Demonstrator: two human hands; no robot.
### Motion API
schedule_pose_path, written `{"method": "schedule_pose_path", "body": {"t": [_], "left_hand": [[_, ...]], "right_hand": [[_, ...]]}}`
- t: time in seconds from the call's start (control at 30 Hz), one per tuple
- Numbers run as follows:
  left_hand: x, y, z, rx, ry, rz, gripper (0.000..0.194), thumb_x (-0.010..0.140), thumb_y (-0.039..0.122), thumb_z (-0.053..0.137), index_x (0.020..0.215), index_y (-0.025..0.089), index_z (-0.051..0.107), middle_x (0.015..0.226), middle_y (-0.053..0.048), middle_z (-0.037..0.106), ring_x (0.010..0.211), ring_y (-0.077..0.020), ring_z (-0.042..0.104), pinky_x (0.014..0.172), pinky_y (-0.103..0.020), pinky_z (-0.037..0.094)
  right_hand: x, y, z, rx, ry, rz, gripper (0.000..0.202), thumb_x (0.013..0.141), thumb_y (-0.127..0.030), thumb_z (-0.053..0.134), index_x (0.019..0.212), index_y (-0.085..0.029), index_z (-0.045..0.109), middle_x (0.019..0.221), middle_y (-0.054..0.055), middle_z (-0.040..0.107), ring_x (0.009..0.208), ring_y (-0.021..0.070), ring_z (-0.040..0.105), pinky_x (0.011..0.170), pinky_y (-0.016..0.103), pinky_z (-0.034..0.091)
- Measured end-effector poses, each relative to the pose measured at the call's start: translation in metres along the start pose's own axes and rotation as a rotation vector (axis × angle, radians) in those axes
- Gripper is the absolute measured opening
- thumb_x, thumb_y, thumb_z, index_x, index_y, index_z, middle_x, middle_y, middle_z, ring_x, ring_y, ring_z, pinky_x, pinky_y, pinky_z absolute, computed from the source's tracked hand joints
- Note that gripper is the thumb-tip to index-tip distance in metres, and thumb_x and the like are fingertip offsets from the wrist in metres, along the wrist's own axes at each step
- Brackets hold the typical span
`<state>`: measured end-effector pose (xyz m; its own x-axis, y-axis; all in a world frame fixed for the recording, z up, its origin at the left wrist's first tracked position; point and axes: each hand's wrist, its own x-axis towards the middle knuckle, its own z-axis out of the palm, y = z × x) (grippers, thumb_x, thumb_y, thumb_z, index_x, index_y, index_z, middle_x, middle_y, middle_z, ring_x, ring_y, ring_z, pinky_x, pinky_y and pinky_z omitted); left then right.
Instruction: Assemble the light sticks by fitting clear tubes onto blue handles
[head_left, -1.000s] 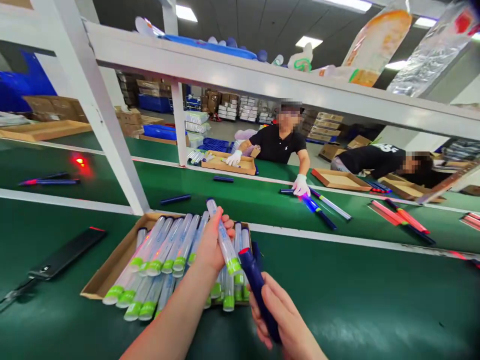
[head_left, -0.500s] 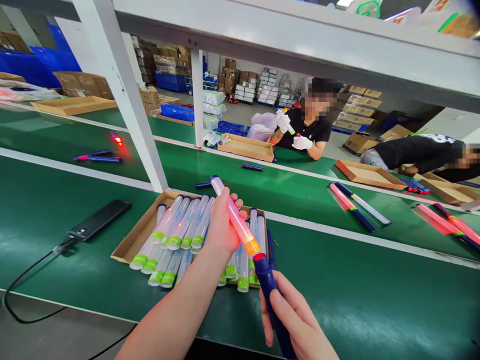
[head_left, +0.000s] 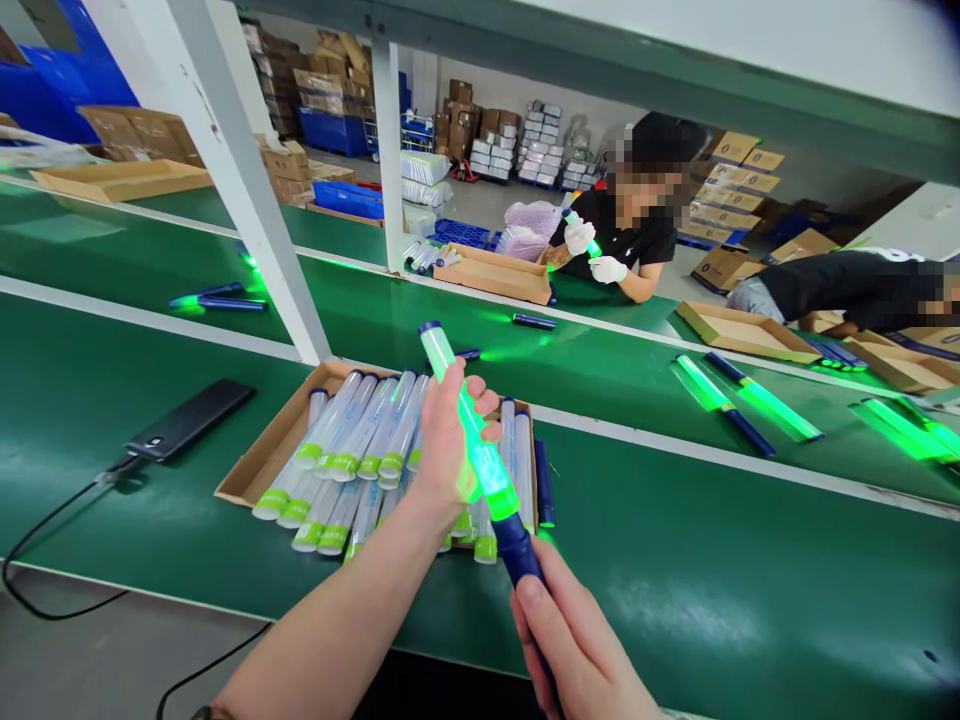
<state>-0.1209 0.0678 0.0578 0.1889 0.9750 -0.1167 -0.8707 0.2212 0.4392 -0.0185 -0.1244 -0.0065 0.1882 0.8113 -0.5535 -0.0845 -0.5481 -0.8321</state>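
Observation:
A clear tube (head_left: pixel 486 455) glows green and runs slantwise above a cardboard tray (head_left: pixel 251 465). My left hand (head_left: pixel 450 430) is wrapped round its middle; the dark blue cap end sticks out above. At its lower end the tube meets a dark blue handle (head_left: pixel 517 550), with no gap visible between them. My right hand (head_left: pixel 566 630) grips that handle. Beneath my left wrist, several clear tubes (head_left: pixel 349 420) with green bands lie piled in the tray. Another dark blue handle (head_left: pixel 544 485) lies just right of the tray.
A black phone (head_left: pixel 191 420) with a cable lies at left. A white post (head_left: pixel 240 180) rises behind the tray. Glowing sticks (head_left: pixel 724 405) lie on the green belt (head_left: pixel 600 370). Across it, a person in white gloves (head_left: pixel 609 270) holds a stick; another person bends at right.
The tube has come down onto the handle and the red end is now hidden. Lights have turned from red to green. Sticks on the belt have shifted right.

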Motion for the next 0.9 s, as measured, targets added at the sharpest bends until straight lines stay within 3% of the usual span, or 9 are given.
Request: {"method": "schedule_pose_path", "body": {"t": [0.23,0.37,0.53,0.63,0.7,0.77,0.9], "left_hand": [[-0.002,0.008,-0.002,-0.044,0.062,-0.009,0.032,0.088,0.033,0.084,0.1,0.024,0.056,0.076,0.008,0.047,0.054,-0.005,0.048,0.037,-0.012,0.035],[-0.001,0.002,-0.005,-0.127,0.125,0.041,0.025,0.093,0.031,0.078,0.098,0.023,0.055,0.075,0.008,0.045,0.053,-0.0046,0.048,0.037,-0.012,0.033],[-0.003,-0.006,-0.007,-0.138,0.097,0.113,0.03,0.091,0.034,0.082,0.099,0.023,0.055,0.075,0.009,0.046,0.054,-0.0039,0.047,0.038,-0.011,0.034],[-0.005,-0.007,-0.006,-0.098,0.045,0.1,0.03,0.09,0.032,0.083,0.101,0.023,0.056,0.075,0.008,0.047,0.054,-0.0039,0.048,0.037,-0.01,0.034],[-0.006,-0.007,-0.005,-0.071,0.025,0.051,0.03,0.09,0.031,0.082,0.102,0.023,0.057,0.076,0.008,0.047,0.054,-0.0043,0.048,0.037,-0.01,0.035],[-0.007,-0.008,-0.003,-0.056,0.021,0.007,0.03,0.089,0.03,0.083,0.102,0.023,0.056,0.075,0.008,0.048,0.054,-0.0044,0.048,0.037,-0.01,0.035],[-0.006,-0.012,0.0,-0.007,0.043,0.013,0.033,0.088,0.032,0.084,0.101,0.023,0.055,0.074,0.009,0.048,0.052,-0.0039,0.046,0.037,-0.01,0.034]], "right_hand": [[0.006,0.013,-0.003,0.03,0.042,-0.024,0.095,0.087,-0.086,0.066,0.159,-0.026,0.051,0.099,0.006,0.071,0.064,0.0184,0.061,0.053,0.03,0.054],[0.004,0.006,-0.003,-0.034,0.03,-0.039,0.098,0.09,-0.087,0.061,0.163,-0.024,0.045,0.079,0.001,0.064,0.066,0.0219,0.062,0.061,0.034,0.056],[0.001,-0.011,0.001,-0.197,-0.012,-0.075,0.101,0.097,-0.087,0.047,0.169,-0.018,0.034,0.069,-0.001,0.057,0.064,0.0241,0.061,0.062,0.035,0.056],[0.001,-0.021,-0.003,-0.366,-0.032,-0.195,0.089,0.101,-0.082,0.043,0.163,-0.019,0.047,0.081,0.006,0.068,0.073,0.0276,0.067,0.07,0.039,0.059],[0.001,-0.025,-0.007,-0.449,-0.043,-0.292,0.078,0.104,-0.078,0.04,0.156,-0.022,0.057,0.105,0.012,0.076,0.095,0.0314,0.072,0.09,0.043,0.06],[0.003,-0.024,-0.009,-0.493,-0.039,-0.355,0.074,0.105,-0.076,0.037,0.153,-0.025,0.06,0.13,0.014,0.074,0.119,0.0341,0.068,0.106,0.045,0.054],[0.007,-0.017,-0.009,-0.56,0.001,-0.377,0.08,0.105,-0.077,0.033,0.157,-0.021,0.055,0.143,0.016,0.07,0.13,0.0361,0.065,0.11,0.046,0.053]]}}
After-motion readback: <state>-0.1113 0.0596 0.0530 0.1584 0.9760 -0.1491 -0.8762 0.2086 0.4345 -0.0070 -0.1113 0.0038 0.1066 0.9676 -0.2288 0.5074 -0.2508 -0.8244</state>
